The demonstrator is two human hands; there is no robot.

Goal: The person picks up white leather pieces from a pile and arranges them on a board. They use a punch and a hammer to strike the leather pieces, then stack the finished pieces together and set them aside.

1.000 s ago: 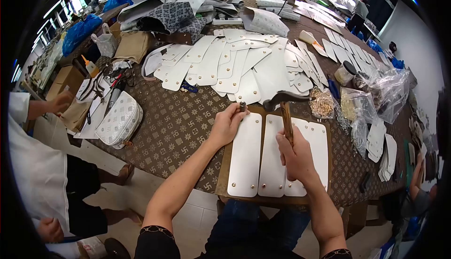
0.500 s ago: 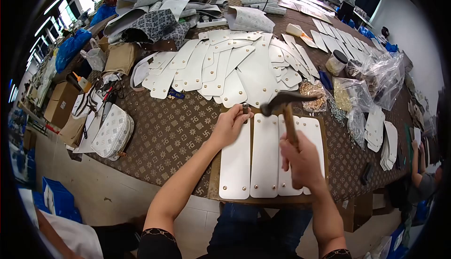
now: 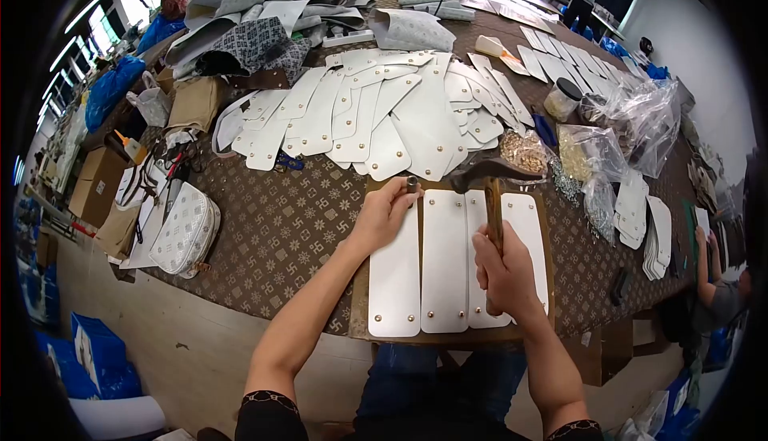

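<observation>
My left hand (image 3: 382, 211) is closed around a short metal rivet setter (image 3: 412, 183), held upright at the top right corner of the leftmost white panel (image 3: 394, 281). In my right hand (image 3: 506, 269) is a hammer (image 3: 494, 211) by its wooden handle, its dark head raised over the panels beside the setter and apart from it. More white panels (image 3: 445, 265) lie side by side on a brown board (image 3: 360, 305), with brass-coloured rivets at their corners. My right hand hides part of the panels on the right.
A heap of riveted white pieces (image 3: 376, 113) lies beyond the board. Bags of small rivets (image 3: 524, 155) and a lidded jar (image 3: 562, 99) stand to the right. A patterned white pouch (image 3: 187, 229) is at the left. Another person's arm (image 3: 706, 269) shows at the right edge.
The whole view has shifted slightly. The hammer in my right hand was blurred and is now sharp, its handle more upright. My left hand still holds the setter at the same panel corner.
</observation>
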